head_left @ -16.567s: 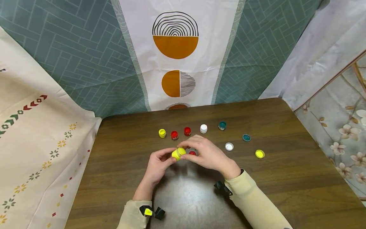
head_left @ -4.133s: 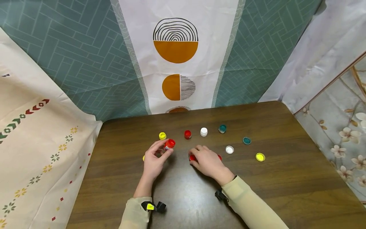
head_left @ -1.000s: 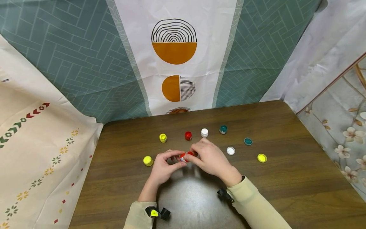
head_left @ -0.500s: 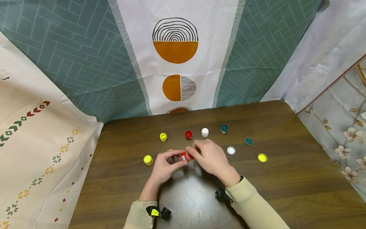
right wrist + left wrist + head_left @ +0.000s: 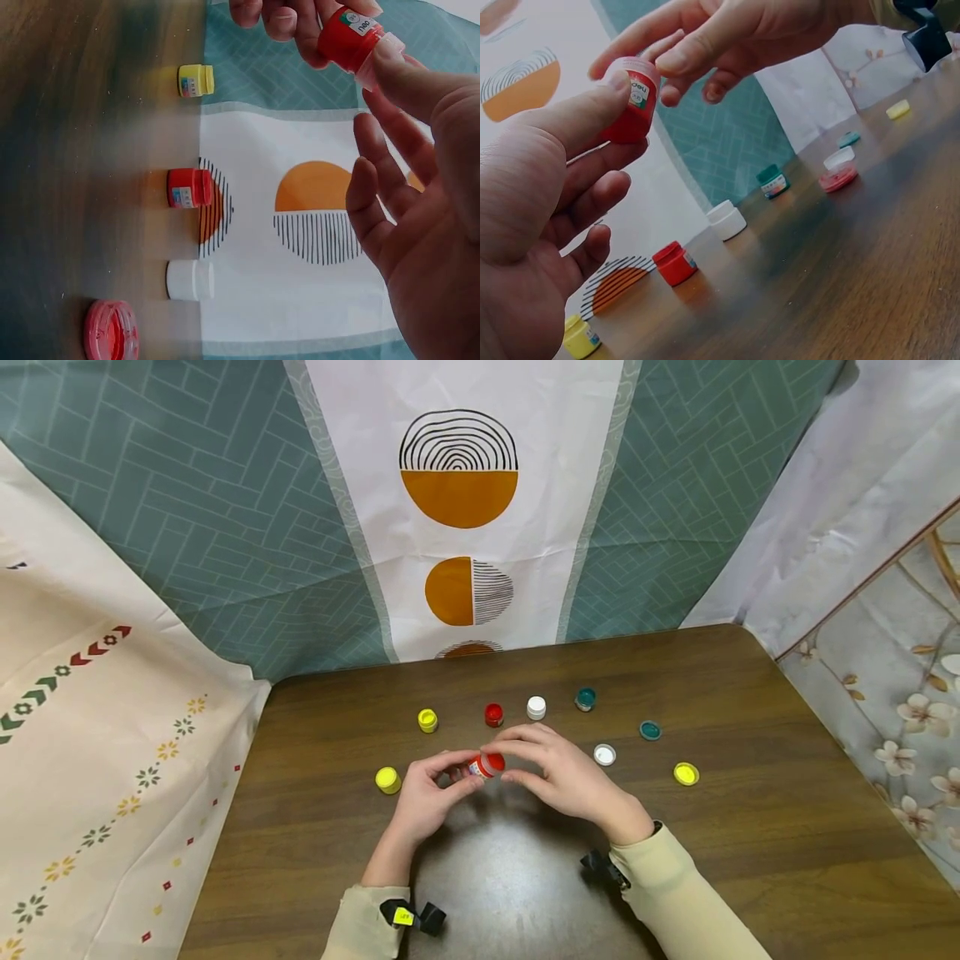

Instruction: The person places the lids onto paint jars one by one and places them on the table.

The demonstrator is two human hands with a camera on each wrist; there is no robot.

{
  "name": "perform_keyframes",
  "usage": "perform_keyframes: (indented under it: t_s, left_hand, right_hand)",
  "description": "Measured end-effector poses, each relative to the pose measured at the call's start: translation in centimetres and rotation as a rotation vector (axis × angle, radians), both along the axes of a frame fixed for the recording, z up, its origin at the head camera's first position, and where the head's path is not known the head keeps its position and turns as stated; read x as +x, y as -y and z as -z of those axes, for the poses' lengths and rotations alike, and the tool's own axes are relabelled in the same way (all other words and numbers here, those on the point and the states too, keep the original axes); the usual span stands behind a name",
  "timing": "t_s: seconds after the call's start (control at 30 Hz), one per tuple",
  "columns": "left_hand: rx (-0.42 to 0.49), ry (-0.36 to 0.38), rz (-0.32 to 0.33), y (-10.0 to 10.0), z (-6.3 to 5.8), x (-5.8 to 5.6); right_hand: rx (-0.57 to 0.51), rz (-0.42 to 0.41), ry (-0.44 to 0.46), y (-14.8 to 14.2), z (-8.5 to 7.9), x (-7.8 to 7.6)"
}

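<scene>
My left hand (image 5: 427, 797) grips a small red paint jar (image 5: 632, 112) by its body, thumb on the near side. The jar is tilted above the table, its mouth end toward my right hand (image 5: 566, 772). A clear-rimmed red lid (image 5: 371, 64) sits on that end. The right thumb and forefinger are at the lid's rim on opposite sides, while the other fingers spread loosely. Close to my left hand stands a lidded yellow paint jar (image 5: 387, 781).
Behind the hands stand yellow (image 5: 427, 720), red (image 5: 493, 715), white (image 5: 536, 707) and green (image 5: 586, 699) jars. White (image 5: 604, 754), green (image 5: 650, 730) and yellow (image 5: 686, 773) lids lie to the right. Another red lid (image 5: 112, 330) lies on the table, hidden from the head view.
The yellow jar held earliest now stands at left. The red jar has left the row and met a lid from the table. Just now the right fingers have spread and shifted around the lid.
</scene>
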State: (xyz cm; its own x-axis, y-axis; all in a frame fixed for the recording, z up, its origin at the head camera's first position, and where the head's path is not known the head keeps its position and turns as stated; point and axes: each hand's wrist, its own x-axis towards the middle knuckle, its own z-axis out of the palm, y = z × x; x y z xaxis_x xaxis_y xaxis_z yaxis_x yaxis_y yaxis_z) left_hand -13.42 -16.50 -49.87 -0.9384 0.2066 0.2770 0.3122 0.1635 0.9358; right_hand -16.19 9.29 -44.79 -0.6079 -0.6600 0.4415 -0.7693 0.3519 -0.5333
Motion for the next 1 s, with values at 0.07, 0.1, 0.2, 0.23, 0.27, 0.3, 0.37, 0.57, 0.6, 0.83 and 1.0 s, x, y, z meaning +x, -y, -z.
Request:
perform_keyframes:
  t_s: [0.07, 0.1, 0.2, 0.23, 0.27, 0.3, 0.37, 0.57, 0.6, 0.83, 1.0]
  left_hand:
    - [0.005, -0.005, 0.005, -0.07, 0.00, 0.02]
    - [0.009, -0.008, 0.007, -0.10, 0.01, 0.03]
    - [0.015, -0.015, 0.013, -0.18, -0.06, 0.06]
    - [0.014, -0.017, 0.015, -0.20, -0.08, 0.06]
    - [0.014, -0.018, 0.017, -0.22, -0.10, 0.06]
    - [0.014, -0.020, 0.019, -0.23, -0.07, 0.05]
    - [0.013, -0.024, 0.024, -0.25, -0.06, 0.02]
    - [0.016, -0.028, 0.031, -0.38, -0.08, 0.01]
    - [0.018, -0.027, 0.032, -0.40, -0.07, 0.01]
    - [0.017, -0.021, 0.030, -0.28, -0.05, 0.05]
    - [0.021, -0.017, 0.030, -0.17, -0.16, 0.01]
  right_hand:
    - [0.001, 0.001, -0.015, 0.01, 0.04, -0.05]
    - [-0.001, 0.002, -0.024, 0.02, 0.06, -0.07]
    - [-0.004, 0.011, -0.033, 0.03, 0.06, -0.04]
    - [-0.004, 0.018, -0.033, 0.04, 0.05, -0.01]
    - [-0.003, 0.025, -0.030, 0.06, 0.05, 0.03]
    - [0.000, 0.036, -0.027, 0.07, 0.06, 0.07]
    - [0.012, 0.062, -0.018, 0.11, 0.05, 0.16]
    - [0.059, 0.153, -0.016, 0.48, 0.05, 0.33]
    - [0.068, 0.166, -0.022, 0.57, 0.07, 0.32]
    - [0.100, 0.205, -0.013, 0.61, 0.28, 0.20]
    - [0.040, 0.147, 0.095, -0.18, 0.40, 0.18]
